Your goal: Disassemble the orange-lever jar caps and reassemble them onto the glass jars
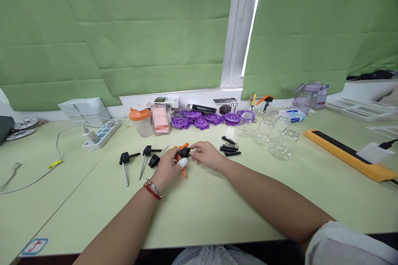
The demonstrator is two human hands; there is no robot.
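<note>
My left hand (169,167), with a white wrap on one finger, is closed on a black cap (185,152) near the table's middle. The fingers of my right hand (203,154) pinch the cap's right side. Orange parts (184,171) show behind and below the cap, partly hidden by my left hand. Another black cap piece (154,160) lies just left of my left hand. Further left are two black heads with metal rods, one (124,158) nearer the left and one (147,150) beside it. Several black pieces (229,148) lie right of my right hand.
Purple parts (201,123) and boxes line the back, beside an orange-lidded cup (140,122). Clear glass vessels (280,149) stand at the right, with a yellow power strip (348,154) beyond. A white power strip (102,135) and cable lie at the left.
</note>
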